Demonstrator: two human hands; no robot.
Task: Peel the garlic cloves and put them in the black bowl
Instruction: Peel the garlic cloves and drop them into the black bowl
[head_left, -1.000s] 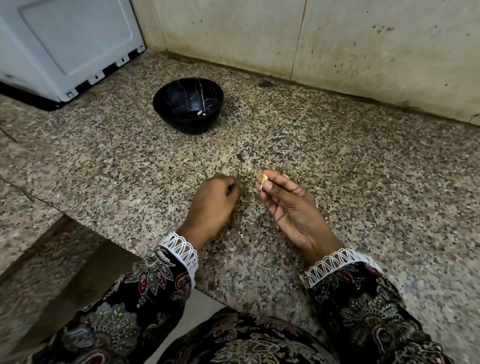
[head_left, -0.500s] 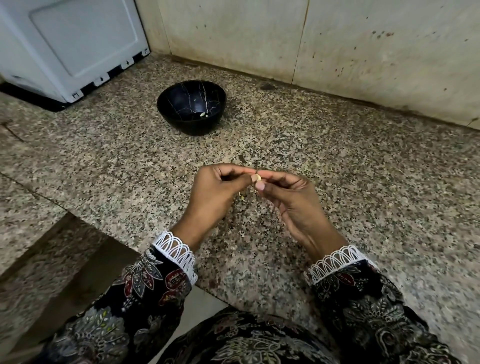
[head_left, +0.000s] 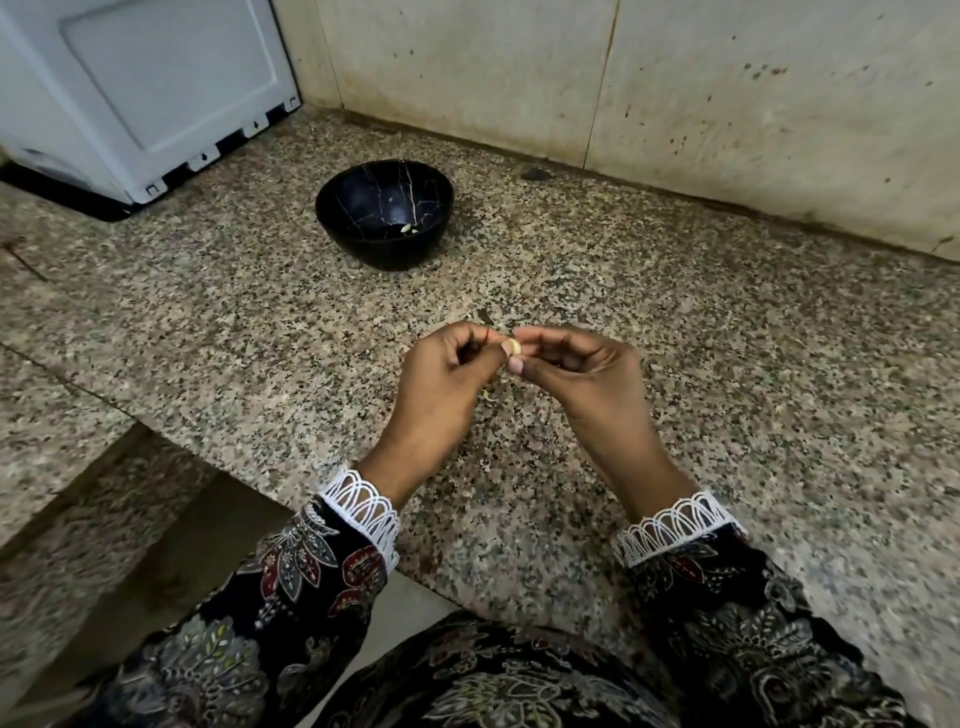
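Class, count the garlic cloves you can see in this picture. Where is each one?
2, as far as shows: one garlic clove pinched between the left hand and right hand; one pale piece inside the black bowl. Others may be hidden.

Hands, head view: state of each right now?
Left hand: closed, pinching the garlic clove.
Right hand: closed, pinching the same clove.
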